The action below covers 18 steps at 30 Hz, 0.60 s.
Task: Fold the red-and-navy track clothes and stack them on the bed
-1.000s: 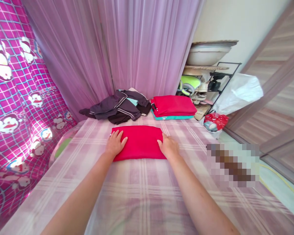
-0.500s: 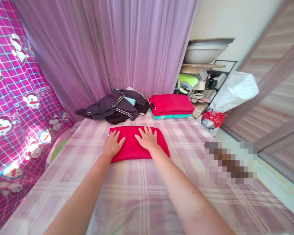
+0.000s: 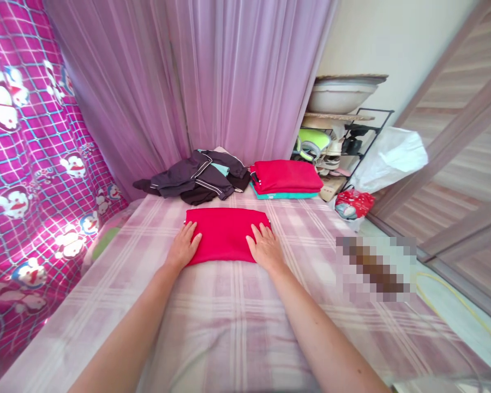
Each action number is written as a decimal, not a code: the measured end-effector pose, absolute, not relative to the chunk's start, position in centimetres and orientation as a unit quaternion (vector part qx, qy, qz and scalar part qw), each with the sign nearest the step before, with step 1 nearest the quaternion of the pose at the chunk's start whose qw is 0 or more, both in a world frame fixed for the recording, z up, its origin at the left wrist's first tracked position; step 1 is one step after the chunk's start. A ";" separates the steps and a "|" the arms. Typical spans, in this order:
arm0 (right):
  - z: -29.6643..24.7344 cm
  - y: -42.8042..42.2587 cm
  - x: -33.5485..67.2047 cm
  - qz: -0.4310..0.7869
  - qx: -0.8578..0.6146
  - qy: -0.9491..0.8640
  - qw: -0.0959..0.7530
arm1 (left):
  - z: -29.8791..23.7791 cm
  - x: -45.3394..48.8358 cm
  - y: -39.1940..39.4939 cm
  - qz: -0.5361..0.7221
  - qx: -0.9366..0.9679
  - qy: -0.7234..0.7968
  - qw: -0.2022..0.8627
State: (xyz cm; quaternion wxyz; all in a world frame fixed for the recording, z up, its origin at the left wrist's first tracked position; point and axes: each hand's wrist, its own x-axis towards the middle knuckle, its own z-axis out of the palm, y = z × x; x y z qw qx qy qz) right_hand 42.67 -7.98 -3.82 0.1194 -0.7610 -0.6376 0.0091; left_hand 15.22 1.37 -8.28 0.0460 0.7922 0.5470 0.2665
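Observation:
A folded red garment lies flat on the plaid bedsheet in front of me; its exact kind cannot be made out. On its left edge rests my left hand, fingers stretched out. My right hand lies over the right edge with its fingers spread. Neither hand grips the cloth. Behind it, to the right, another folded red garment sits on top of a folded teal one. A loose heap of dark clothes with white piping is at the back, left of that stack.
Purple curtains hang behind the bed. A pink cartoon-print cloth hangs at the left. Right of the bed stand a rack with shoes and a basin, a white plastic bag and a red bag. One patch is pixelated.
My right hand has slid right, from the upper middle of the red garment to its right edge. My left hand stays at the left edge. The view has shifted slightly.

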 end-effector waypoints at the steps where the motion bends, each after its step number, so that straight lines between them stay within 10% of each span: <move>1: -4.0 -8.4 42.7 0.004 -0.761 -0.638 0.120 | -8.2 14.9 0.9 0.269 0.790 0.548 0.053; 18: -6.6 -10.4 44.9 -0.025 -0.718 -0.673 0.177 | -5.0 19.0 -6.8 0.168 0.892 0.417 -0.049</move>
